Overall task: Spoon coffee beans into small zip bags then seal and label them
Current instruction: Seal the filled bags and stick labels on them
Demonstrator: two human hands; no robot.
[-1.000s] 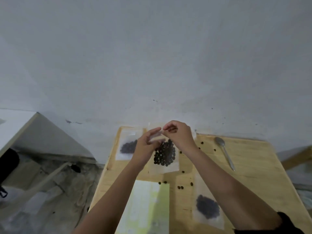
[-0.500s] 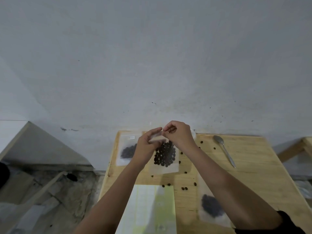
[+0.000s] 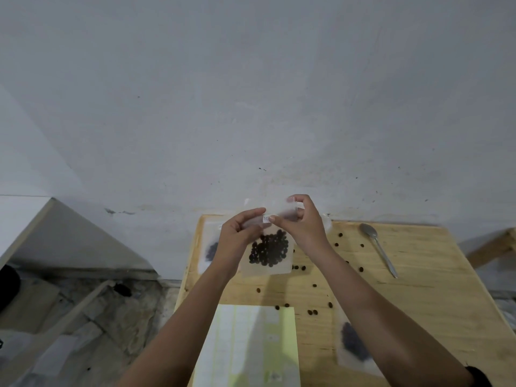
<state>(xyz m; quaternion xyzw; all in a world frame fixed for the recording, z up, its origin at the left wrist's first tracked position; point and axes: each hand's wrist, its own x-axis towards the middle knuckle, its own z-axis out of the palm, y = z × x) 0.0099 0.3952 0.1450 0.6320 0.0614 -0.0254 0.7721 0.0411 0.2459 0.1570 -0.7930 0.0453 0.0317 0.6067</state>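
Table [image 3: 418, 289]: wooden, strewn with stray beans.
Sheet [image 3: 251, 344]: labels, flat at the near edge.
Bag [image 3: 279, 270]: filled, held upright over the table's far side.
Left hand [image 3: 237, 238], right hand [image 3: 303, 224]: both pinch its top strip.
Spoon [image 3: 378, 247]: idle, to the right.
Label [image 3: 265, 218]: on the strip, between the thumbs.
Step, probably: sealing. Next: an even squeeze along the whole zip.
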